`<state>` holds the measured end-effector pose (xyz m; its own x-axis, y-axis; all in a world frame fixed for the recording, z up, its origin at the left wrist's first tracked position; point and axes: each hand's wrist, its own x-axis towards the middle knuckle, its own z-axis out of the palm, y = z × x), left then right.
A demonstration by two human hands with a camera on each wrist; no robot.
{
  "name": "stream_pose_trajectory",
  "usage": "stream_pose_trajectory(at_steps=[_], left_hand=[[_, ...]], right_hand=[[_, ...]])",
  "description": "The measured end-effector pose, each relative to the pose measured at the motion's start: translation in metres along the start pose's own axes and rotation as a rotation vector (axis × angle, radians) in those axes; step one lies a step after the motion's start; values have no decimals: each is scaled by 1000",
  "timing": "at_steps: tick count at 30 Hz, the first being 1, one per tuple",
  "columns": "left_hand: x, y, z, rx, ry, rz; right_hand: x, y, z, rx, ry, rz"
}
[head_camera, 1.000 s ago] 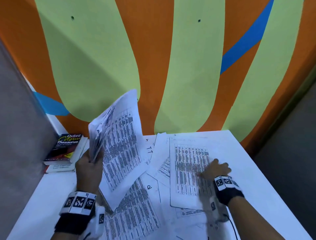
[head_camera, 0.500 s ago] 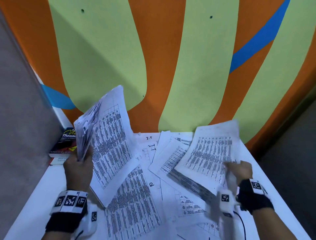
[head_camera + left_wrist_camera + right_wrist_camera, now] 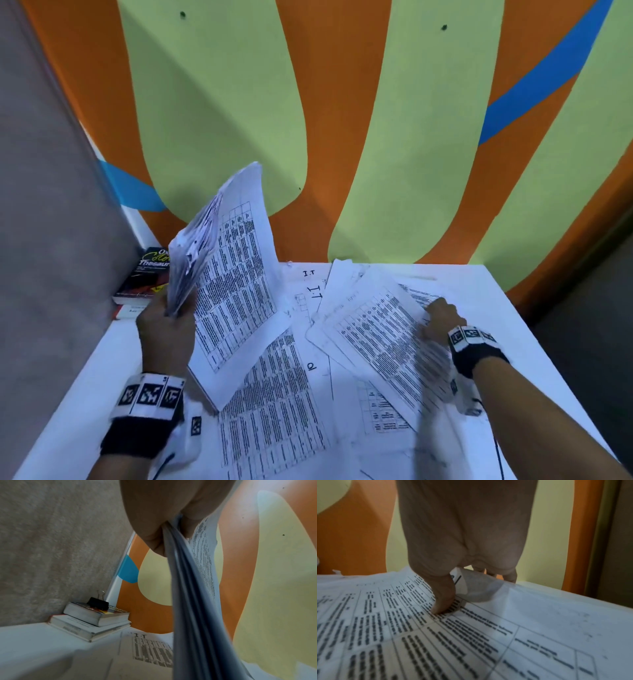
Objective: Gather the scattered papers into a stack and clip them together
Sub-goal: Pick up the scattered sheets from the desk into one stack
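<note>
My left hand [image 3: 164, 329] grips a bundle of printed papers [image 3: 226, 274] by its lower edge and holds it upright over the table's left side; the left wrist view shows the bundle [image 3: 188, 601] pinched between thumb and fingers. My right hand [image 3: 442, 318] pinches the right edge of a printed sheet [image 3: 376, 335], thumb [image 3: 443, 601] on top and fingers under the raised edge. More loose sheets [image 3: 274, 411] lie overlapped on the white table [image 3: 513, 325]. A black binder clip [image 3: 98, 602] sits on the stacked books.
Two stacked books [image 3: 147, 274] lie at the table's far left corner against a grey partition [image 3: 51, 240]. An orange, green and blue painted wall [image 3: 376, 137] rises right behind the table. A dark gap runs along the table's right edge.
The right hand, flat on a sheet a second ago, has pinched its edge and lifted it; the sheet is now lower and further left. The left hand still holds its bundle raised.
</note>
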<state>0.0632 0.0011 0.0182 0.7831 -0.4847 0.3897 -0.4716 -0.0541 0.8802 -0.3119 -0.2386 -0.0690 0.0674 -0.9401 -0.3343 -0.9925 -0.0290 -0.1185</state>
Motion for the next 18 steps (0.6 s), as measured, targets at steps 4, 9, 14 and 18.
stream_pose_trajectory(at_steps=[4, 9, 14, 18], left_hand=[[5, -7, -13, -6, 76, -44], [12, -24, -24, 15, 119, -69], [14, -30, -31, 25, 153, -94], [13, -29, -30, 21, 177, -110]], right_hand=[[4, 2, -2, 10, -19, -61], [0, 9, -19, 319, 64, -177], [-42, 19, -82, 815, 41, -297], [-67, -11, -95, 796, -32, -272]])
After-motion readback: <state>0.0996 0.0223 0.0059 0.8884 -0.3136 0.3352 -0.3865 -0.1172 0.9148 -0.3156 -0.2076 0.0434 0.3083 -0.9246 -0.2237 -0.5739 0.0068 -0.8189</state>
